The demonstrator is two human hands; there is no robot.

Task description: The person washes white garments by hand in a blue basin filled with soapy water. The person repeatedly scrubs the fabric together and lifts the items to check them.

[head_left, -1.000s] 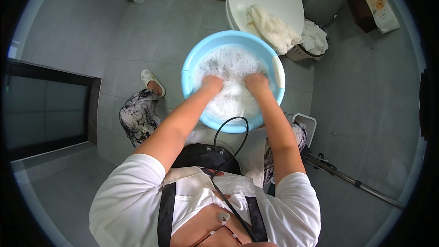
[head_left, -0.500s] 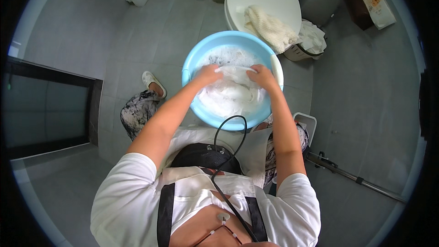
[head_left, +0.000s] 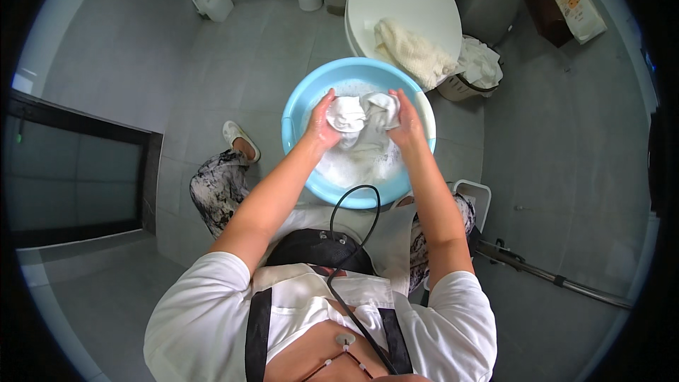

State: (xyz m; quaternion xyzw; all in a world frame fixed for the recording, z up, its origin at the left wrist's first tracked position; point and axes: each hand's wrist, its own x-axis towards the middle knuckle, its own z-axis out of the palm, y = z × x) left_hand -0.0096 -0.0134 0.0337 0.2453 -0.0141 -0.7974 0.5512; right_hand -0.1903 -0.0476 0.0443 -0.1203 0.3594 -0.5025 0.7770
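White cloth (head_left: 369, 127) bunched between both hands, above the suds

Its upper part sits between the left hand (head_left: 322, 126) and the right hand (head_left: 407, 122), inside the rim of the blue basin (head_left: 296, 92). Neither hand is clearly nearer: both touch it. To the right of the left fingers (head_left: 329, 98) lies a compact wad; to the left of the right fingers lies a looser, rounded fold.

Those two lumps line up side to side, so the gathered part runs across, from hand to hand. From between them the rest trails back toward the person and merges with the foam (head_left: 350, 173), where its end cannot be made out. No long axis of the whole piece can be read.

On each side the fingers are partly extended, tips pointing away from the body, and hold an edge of the bunch. How hard they press cannot be told.

Beyond the far rim, a cream towel (head_left: 410, 49) drapes over the front of the toilet (head_left: 403, 0), well apart from the fingers.
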